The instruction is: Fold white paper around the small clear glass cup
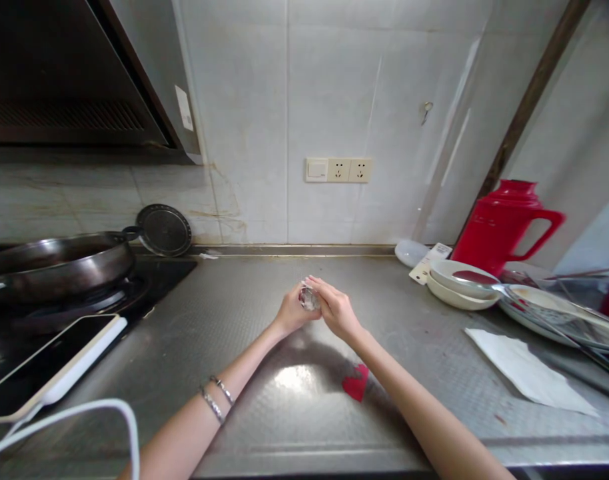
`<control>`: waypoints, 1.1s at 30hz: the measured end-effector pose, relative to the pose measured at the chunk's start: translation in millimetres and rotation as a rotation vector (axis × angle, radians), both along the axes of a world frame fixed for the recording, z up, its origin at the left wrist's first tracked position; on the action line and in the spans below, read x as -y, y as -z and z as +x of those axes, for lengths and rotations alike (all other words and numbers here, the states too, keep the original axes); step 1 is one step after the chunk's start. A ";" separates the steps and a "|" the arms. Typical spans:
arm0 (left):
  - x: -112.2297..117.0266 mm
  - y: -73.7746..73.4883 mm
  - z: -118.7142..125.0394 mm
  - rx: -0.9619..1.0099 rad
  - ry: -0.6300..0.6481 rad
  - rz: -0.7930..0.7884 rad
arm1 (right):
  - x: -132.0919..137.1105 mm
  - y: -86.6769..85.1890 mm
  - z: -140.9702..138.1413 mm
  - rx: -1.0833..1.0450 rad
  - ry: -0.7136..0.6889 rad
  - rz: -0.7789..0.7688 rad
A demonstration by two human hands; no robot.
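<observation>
Both hands meet above the middle of the steel counter [264, 393]. My left hand [290, 312] and my right hand [335, 308] have their fingers closed together on a small shiny, crumpled thing [309, 299] that looks like clear wrap or foil. What it is I cannot make out. Two silver bracelets [217, 397] ring my left wrist. A small red scrap [356, 385] lies on the counter under my right forearm.
A dark wok [54, 263] sits on the stove at left, a round lid [163, 230] behind it. A phone with a white cable [59, 363] lies near the front left. At right are stacked white bowls [457, 283], a red jug [504, 223], plates and a white paper [527, 370].
</observation>
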State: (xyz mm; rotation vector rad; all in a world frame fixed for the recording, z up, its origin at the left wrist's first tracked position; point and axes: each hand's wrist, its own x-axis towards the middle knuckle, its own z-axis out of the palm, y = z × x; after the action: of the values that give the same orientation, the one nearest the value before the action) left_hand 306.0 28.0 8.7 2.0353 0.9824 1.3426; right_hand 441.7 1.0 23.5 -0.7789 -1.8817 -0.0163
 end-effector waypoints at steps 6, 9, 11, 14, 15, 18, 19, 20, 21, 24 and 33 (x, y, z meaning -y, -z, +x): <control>-4.4 -0.3 -2.1 -0.007 0.017 -0.020 | 8.6 -5.7 -5.0 0.154 0.015 0.112; -7.6 2.5 -3.1 0.018 0.033 0.018 | 11.6 -6.0 -7.7 0.213 0.005 0.154; -9.8 4.5 -4.1 0.017 0.004 0.035 | 13.4 -5.7 -9.3 0.240 -0.011 0.170; -11.5 5.4 -5.6 0.001 -0.006 0.024 | 14.8 -5.5 -9.8 0.233 -0.055 0.152; -11.3 4.9 -5.8 0.001 -0.008 0.013 | 14.5 -5.8 -9.2 0.208 -0.066 0.137; -8.3 1.7 -5.1 0.036 0.005 -0.040 | 10.8 -8.9 -4.5 0.004 -0.002 0.082; -6.7 0.6 -4.5 0.052 0.018 -0.061 | 8.9 -10.5 -2.2 -0.082 0.045 0.061; -5.1 -0.2 -3.7 0.065 0.033 -0.081 | 6.9 -12.2 0.3 -0.158 0.091 0.039; -3.4 -0.8 -2.8 0.075 0.045 -0.095 | 4.9 -13.7 2.6 -0.214 0.125 0.015; 0.5 -0.5 -0.2 0.071 0.059 -0.097 | 0.2 -14.5 6.7 -0.266 0.139 -0.080; -0.8 -1.1 0.7 -0.010 0.001 -0.010 | 4.1 -3.4 -4.1 0.025 0.030 0.031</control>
State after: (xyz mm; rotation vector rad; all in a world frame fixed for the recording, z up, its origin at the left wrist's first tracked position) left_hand 306.7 28.8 9.8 2.0366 0.9901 1.3260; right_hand 437.6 -3.1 26.8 -0.7891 -1.8891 -0.0747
